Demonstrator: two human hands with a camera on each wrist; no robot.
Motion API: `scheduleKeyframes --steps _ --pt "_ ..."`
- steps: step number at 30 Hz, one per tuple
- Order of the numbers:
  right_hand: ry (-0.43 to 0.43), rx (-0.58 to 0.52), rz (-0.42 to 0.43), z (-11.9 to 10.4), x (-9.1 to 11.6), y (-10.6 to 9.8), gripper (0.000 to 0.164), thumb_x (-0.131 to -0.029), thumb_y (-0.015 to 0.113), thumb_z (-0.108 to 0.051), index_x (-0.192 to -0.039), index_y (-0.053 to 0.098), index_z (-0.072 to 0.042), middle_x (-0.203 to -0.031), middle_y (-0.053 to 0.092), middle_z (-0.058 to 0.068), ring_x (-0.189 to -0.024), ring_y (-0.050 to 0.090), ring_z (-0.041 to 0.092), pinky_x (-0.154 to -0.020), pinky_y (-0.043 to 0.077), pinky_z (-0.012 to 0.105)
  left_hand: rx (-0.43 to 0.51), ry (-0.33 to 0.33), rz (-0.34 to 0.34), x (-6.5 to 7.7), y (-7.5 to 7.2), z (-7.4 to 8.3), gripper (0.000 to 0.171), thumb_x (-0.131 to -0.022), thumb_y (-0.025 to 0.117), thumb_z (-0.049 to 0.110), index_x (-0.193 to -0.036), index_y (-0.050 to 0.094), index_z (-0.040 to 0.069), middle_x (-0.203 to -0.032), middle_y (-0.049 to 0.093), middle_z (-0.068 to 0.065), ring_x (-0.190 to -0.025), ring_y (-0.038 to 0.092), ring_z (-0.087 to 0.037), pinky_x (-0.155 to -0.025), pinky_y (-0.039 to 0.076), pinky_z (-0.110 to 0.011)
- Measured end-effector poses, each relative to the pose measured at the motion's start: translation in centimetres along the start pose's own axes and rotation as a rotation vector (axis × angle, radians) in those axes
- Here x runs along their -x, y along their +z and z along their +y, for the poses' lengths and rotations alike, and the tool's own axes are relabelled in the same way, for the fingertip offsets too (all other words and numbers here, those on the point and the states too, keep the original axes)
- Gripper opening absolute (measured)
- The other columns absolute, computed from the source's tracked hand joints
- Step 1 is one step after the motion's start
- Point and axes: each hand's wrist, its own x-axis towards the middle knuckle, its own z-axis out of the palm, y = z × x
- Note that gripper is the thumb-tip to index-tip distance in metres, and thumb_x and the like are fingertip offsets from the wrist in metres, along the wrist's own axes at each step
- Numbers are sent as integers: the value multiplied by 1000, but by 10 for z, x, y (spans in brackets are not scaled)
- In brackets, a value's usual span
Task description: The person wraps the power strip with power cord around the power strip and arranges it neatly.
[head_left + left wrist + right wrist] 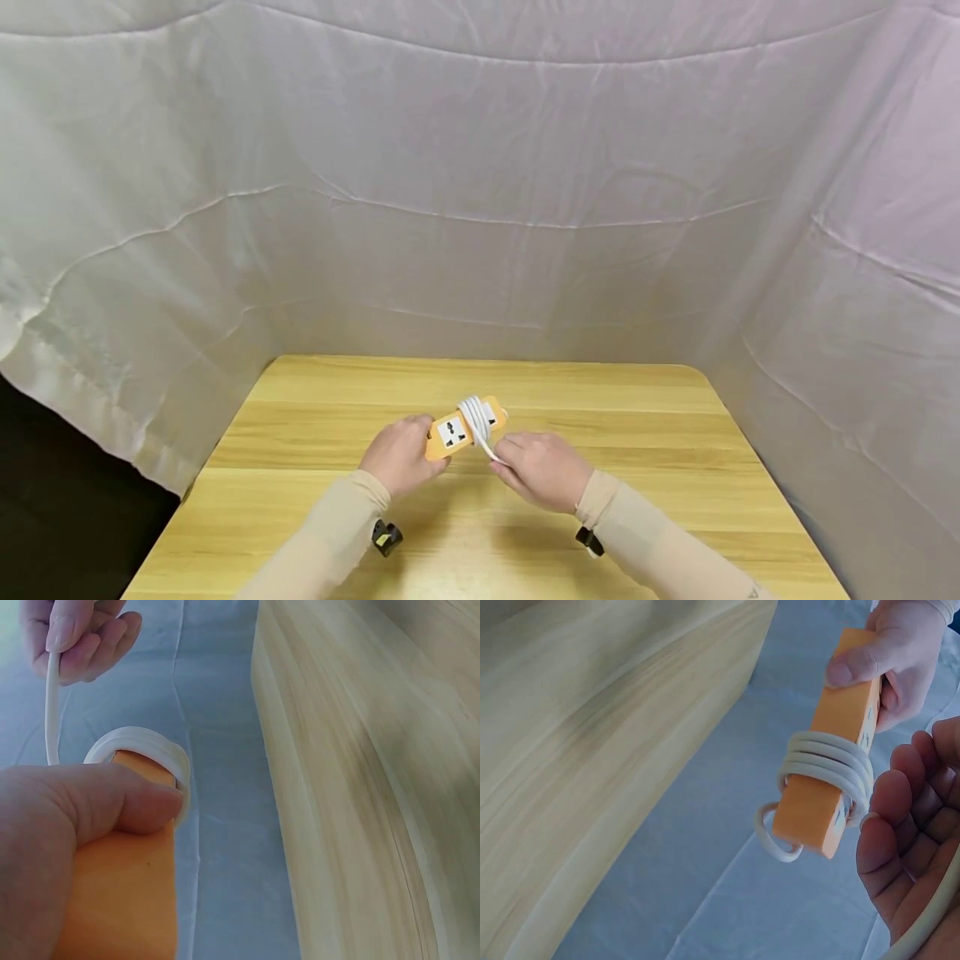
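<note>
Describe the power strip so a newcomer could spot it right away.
Start at the wooden table. Above it, the left grip holds one end of the power strip. A white cord loops around it and runs to the right grip; its orange body and white socket panels set it apart.

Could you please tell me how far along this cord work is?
Done: several turns of round white cord circle the long orange power strip. In hand: the left hand grips the strip; the right hand holds the cord's unwound length. Remaining: probably wrapping that length on.
</note>
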Motion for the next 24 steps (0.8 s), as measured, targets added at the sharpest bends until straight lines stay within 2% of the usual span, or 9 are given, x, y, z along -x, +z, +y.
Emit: scheduleKeyframes --steps 14,19,24 --pt "22 -38 -9 -13 8 10 13 -91 64 -22 -83 54 -18 -70 42 -14 -60 36 -1 -53 36 15 31 -40 24 0 -7 -5 41 -71 82 30 -97 63 5 -74 57 4 -56 47 -7 -48 41 -22" --pt "22 -45 -12 -16 12 13 14 -93 61 -22 -82 53 -20 -69 39 -15 -60 34 -2 -52 33 14 33 -61 45 1 -10 -6 40 -71 83 30 -96 63 6 -71 54 6 -54 45 -7 -46 40 -22" --pt "54 -69 -29 -20 16 13 14 -96 55 -23 -83 53 -21 -70 37 -16 -60 34 -3 -52 32 14 36 -45 47 1 -10 -7 41 -71 82 31 -97 63 5 -71 54 6 -54 45 -7 -46 39 -22"
